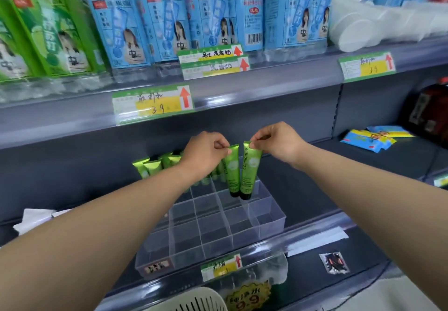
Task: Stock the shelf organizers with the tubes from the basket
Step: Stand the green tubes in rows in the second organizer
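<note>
Left of centre, the left hand (206, 152) pinches a green, black-capped plastic tube (231, 172) by its crimp, the right hand (276, 141) a second green tube (249, 171) — both hanging over the clear divided plastic organizer (242, 233). Placing step, likely; next, lower each into an empty cell.

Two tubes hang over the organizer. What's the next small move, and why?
Probably lower both, caps down, into the cells beneath: the left hand and right hand pinch the left tube and right tube by their crimped ends, over empty cells of the organizer.
</note>
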